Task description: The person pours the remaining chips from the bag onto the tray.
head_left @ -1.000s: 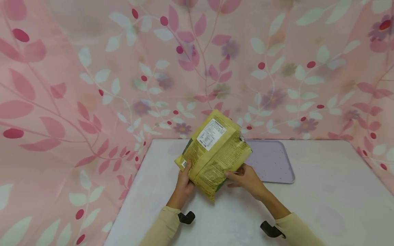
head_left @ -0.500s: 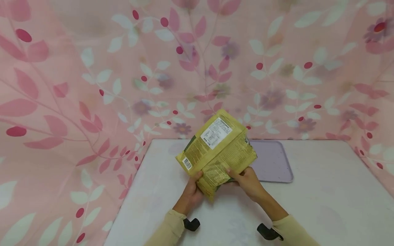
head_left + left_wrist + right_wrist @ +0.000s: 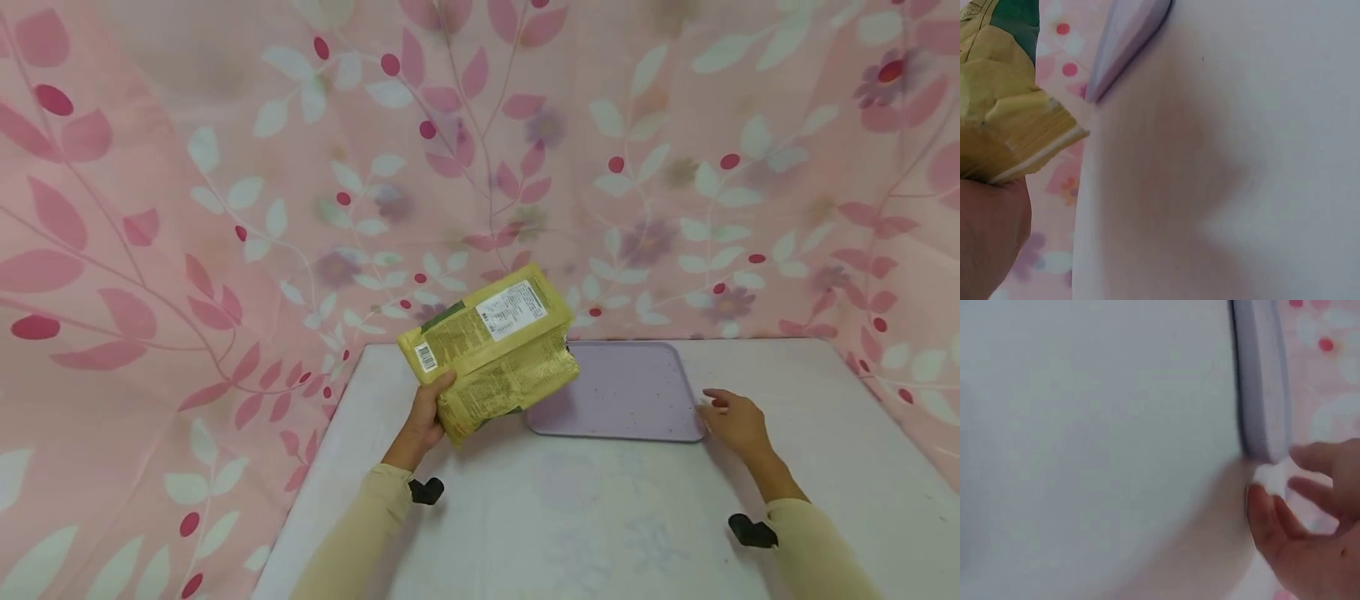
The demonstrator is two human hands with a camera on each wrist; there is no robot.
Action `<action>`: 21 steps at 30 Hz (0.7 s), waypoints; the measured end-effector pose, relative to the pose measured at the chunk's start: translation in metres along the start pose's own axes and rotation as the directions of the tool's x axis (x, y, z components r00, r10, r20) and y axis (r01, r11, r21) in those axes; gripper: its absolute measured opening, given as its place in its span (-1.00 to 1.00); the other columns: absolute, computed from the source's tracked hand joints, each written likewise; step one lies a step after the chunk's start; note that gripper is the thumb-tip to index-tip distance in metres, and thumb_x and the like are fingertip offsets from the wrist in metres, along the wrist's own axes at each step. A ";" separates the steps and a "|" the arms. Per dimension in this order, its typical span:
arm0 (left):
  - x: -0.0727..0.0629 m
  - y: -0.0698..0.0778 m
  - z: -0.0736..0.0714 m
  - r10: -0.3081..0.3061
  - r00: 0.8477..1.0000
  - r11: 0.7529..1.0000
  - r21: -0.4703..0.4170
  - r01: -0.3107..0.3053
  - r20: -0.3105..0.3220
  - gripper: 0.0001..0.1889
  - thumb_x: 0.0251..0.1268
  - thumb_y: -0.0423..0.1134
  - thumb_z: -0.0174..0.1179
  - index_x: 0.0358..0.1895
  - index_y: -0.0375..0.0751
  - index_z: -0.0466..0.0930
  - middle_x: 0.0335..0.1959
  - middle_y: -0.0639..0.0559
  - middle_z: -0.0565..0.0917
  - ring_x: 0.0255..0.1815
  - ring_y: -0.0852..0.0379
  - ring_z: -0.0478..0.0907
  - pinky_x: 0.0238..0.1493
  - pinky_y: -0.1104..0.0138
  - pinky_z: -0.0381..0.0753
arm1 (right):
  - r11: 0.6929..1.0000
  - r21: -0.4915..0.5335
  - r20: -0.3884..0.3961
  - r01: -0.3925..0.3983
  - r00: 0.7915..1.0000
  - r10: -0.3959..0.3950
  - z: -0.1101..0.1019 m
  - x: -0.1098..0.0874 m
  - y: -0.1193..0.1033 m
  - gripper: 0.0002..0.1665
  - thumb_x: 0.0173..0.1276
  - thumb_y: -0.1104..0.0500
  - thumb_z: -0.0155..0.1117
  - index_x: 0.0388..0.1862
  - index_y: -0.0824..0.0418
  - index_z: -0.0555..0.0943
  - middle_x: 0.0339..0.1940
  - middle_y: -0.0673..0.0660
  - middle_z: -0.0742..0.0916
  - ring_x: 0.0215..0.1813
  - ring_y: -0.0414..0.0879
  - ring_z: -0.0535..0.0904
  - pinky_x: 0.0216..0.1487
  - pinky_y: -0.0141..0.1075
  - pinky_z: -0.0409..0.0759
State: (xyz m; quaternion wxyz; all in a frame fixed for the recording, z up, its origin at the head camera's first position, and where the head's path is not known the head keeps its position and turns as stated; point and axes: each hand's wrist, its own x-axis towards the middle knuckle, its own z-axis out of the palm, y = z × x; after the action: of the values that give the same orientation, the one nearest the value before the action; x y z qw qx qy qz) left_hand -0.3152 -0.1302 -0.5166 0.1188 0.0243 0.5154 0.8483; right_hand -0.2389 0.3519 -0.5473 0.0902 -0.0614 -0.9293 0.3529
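Note:
A gold-yellow foil packet (image 3: 487, 346) with a white printed label, a barcode and green edges is held tilted above the table. My left hand (image 3: 422, 418) grips its lower left end, thumb on the printed face. In the left wrist view, the crimped end of the packet (image 3: 1016, 125) juts out above my left hand (image 3: 991, 234). The packet's right end looks jagged and hangs over the lilac tray (image 3: 622, 392). Beside the tray's right edge is my right hand (image 3: 738, 427), fingers loosely bent and spread, holding nothing that shows. In the right wrist view its fingertips (image 3: 1305, 457) are close to the tray corner (image 3: 1266, 434); contact is unclear.
Small dark specks dot the tray. A white-covered table (image 3: 585, 508) lies under everything, and a pink floral cloth (image 3: 480, 167) rises at its back and sides. Black wrist cameras (image 3: 752, 531) sit at both sleeves.
My right hand has let go of the packet and moved right to the tray's edge. The left hand has carried the packet slightly left and turned it flatter, showing more of the tray.

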 end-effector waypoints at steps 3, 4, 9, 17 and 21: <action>0.005 0.001 -0.003 -0.017 1.000 0.999 0.038 0.017 -0.001 -0.59 0.39 -0.13 0.16 0.25 -0.09 0.40 -0.03 0.01 0.63 -0.03 0.10 0.60 0.02 0.24 0.55 | 0.997 0.003 0.100 -0.077 0.992 0.077 -0.003 0.002 0.016 -0.42 0.35 0.19 0.26 0.24 0.52 0.44 -0.08 0.45 0.67 -0.14 0.21 0.65 -0.27 -0.17 0.60; 0.007 0.001 -0.004 -0.022 1.000 0.999 0.050 0.022 -0.002 -0.57 0.38 -0.13 0.17 0.26 -0.10 0.39 -0.02 0.00 0.63 -0.02 0.09 0.60 0.02 0.24 0.55 | 0.996 0.014 0.117 -0.089 0.989 0.087 -0.003 0.002 0.018 -0.41 0.34 0.18 0.28 0.24 0.51 0.45 -0.09 0.43 0.68 -0.16 0.16 0.65 -0.29 -0.22 0.59; 0.013 -0.001 -0.006 -0.028 0.999 0.996 0.088 0.029 -0.019 -0.47 0.32 -0.11 0.25 0.31 -0.14 0.38 0.02 -0.07 0.63 -0.01 0.05 0.62 0.01 0.24 0.58 | 0.993 0.051 0.143 -0.108 0.985 0.100 -0.001 0.007 0.015 -0.45 0.31 0.28 0.26 0.23 0.52 0.45 -0.12 0.41 0.67 -0.34 -0.04 0.62 -0.40 -0.30 0.56; 0.014 -0.003 -0.014 -0.058 0.997 0.991 0.114 0.062 -0.043 -0.51 0.27 -0.09 0.28 0.23 -0.17 0.45 -0.06 -0.06 0.67 -0.09 0.05 0.65 -0.07 0.24 0.60 | 0.985 0.065 0.247 -0.161 0.959 0.141 -0.003 0.012 0.010 -0.36 0.29 0.32 0.26 0.33 0.49 0.36 -0.10 0.38 0.60 -0.34 -0.04 0.54 -0.39 -0.28 0.53; 0.014 -0.001 -0.016 -0.074 0.997 0.987 0.140 0.076 -0.020 -0.54 0.34 -0.11 0.22 0.23 -0.18 0.43 -0.09 -0.05 0.68 -0.10 0.04 0.65 -0.07 0.21 0.60 | 0.982 0.084 0.252 -0.168 0.957 0.142 -0.004 0.013 0.012 -0.35 0.29 0.32 0.28 0.33 0.49 0.36 -0.09 0.38 0.60 -0.34 -0.05 0.55 -0.39 -0.29 0.55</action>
State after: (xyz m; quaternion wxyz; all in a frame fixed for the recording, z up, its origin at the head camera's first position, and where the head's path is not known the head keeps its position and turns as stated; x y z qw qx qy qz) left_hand -0.3316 -0.1401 -0.5264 0.1449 0.0071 0.5754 0.8049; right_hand -0.2501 0.3659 -0.5509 -0.0503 -0.0854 -0.9059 0.4118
